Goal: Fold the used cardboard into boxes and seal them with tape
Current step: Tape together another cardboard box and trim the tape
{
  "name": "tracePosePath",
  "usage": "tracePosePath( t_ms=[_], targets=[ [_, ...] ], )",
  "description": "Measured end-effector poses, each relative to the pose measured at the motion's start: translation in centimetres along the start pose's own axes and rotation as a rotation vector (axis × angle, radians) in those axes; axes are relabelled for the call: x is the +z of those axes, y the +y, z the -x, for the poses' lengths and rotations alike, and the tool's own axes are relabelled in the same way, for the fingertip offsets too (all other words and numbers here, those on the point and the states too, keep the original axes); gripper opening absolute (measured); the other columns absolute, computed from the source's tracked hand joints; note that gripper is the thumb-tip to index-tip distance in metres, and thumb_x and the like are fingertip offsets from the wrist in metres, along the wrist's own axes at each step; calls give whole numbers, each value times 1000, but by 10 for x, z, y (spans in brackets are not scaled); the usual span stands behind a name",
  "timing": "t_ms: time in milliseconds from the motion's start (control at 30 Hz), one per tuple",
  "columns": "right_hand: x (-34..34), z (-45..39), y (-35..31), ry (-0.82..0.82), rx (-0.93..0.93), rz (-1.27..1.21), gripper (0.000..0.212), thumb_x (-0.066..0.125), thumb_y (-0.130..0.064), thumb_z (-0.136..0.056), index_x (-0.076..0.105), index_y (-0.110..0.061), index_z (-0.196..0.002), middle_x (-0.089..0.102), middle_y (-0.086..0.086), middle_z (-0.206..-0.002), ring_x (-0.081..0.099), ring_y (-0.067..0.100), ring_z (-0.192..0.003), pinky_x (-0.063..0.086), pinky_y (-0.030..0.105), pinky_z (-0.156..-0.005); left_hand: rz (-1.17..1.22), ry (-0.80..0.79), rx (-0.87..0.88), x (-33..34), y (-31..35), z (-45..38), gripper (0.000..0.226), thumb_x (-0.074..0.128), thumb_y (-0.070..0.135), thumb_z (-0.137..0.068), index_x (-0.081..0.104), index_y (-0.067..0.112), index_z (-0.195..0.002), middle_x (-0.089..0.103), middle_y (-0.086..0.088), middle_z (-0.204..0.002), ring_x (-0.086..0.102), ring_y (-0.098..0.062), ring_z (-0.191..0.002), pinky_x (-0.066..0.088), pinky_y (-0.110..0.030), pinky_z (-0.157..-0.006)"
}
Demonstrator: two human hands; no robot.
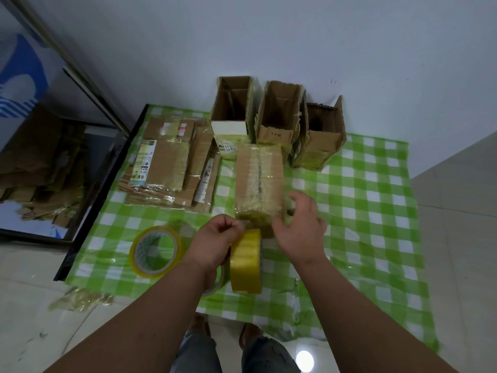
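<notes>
The light is soft, dim and cool, with a bluish cast on the wall (269,36). A round bright glare spot (304,359) shines on the glossy floor (457,238) at the bottom edge. Shadows are faint and diffuse. The wide lens bends straight lines toward the edges. The right hand (298,227) is slightly motion-blurred; the far left reflective panel (40,170) looks dark and murky.

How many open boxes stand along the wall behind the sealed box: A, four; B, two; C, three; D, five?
C: three open boxes stand side by side at the wall, behind the sealed box lying on the checked cloth.
</notes>
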State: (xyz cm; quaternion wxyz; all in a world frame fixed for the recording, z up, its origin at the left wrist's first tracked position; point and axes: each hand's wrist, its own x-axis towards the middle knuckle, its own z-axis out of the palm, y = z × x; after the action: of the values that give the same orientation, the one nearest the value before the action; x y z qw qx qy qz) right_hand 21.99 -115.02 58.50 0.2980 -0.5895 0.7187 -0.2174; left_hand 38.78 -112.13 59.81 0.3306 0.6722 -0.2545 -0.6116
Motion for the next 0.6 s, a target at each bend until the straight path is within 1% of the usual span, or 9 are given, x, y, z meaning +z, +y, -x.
tracePosePath(
  t_ms=[67,133,167,233,333,400,467,533,600],
  targets=[
    [0,13,6,75,48,-135,14,66,-27,-87,56,-19,-94,56,-3,-93,57,19,-81,42,39,-81,10,16,26,2,5,3,16,65,16,-93,60,20,-78,60,1,-72,42,-16,-59,31,-25,-50],
    [2,30,6,-29,56,-328,28,63,-33,-90,54,-16,-70,54,0,-67,50,15,-62,40,36,-61,16,39,63,4,10,7,16,63,14,-94,60,18,-79,60,2,-70,42,-12,-53,32,-23,-46],
    [1,40,1,-120,67,-414,37,61,-44,-89,56,-15,-67,55,4,-63,51,16,-60,41,37,-58,21,50,80,5,12,8,16,62,14,-95,59,17,-79,61,2,-71,43,-10,-51,33,-22,-44],
    [2,54,-7,-304,59,-473,51,57,-65,-79,65,-15,-71,64,5,-68,60,16,-65,49,39,-62,37,70,107,6,15,10,17,61,16,-96,60,16,-79,63,-4,-78,46,-13,-53,35,-22,-46],
    [5,65,-11,-491,19,-511,43,63,-59,-73,72,-22,-92,73,1,-89,69,16,-84,56,39,-77,53,126,118,5,17,11,14,62,18,-96,62,15,-82,64,-11,-83,51,-22,-67,41,-30,-56],
    [0,65,-11,-527,-6,-518,30,67,-46,-79,68,-20,-94,70,-1,-88,67,16,-83,56,40,-76,37,178,128,2,18,12,12,64,18,-94,64,15,-82,66,-10,-81,55,-22,-69,46,-33,-61],
    [-8,63,-14,-535,-33,-534,18,68,-32,-87,61,-17,-84,62,-8,-74,58,8,-69,49,29,-65,0,222,164,0,18,16,14,64,16,-94,64,13,-81,64,-6,-75,55,-19,-65,45,-28,-59],
    [-14,60,-16,-510,-60,-507,24,66,-29,-91,53,-13,-79,52,-3,-71,49,8,-65,41,29,-62,6,285,179,-1,19,19,12,65,14,-92,64,11,-80,60,0,-73,50,-14,-65,40,-27,-60],
    [-20,59,-21,-479,-93,-475,27,66,-34,-89,50,-17,-76,50,-3,-70,48,9,-64,40,31,-62,72,318,156,1,23,23,9,66,12,-91,65,12,-83,60,1,-75,48,-12,-67,39,-28,-63]
  ],
)
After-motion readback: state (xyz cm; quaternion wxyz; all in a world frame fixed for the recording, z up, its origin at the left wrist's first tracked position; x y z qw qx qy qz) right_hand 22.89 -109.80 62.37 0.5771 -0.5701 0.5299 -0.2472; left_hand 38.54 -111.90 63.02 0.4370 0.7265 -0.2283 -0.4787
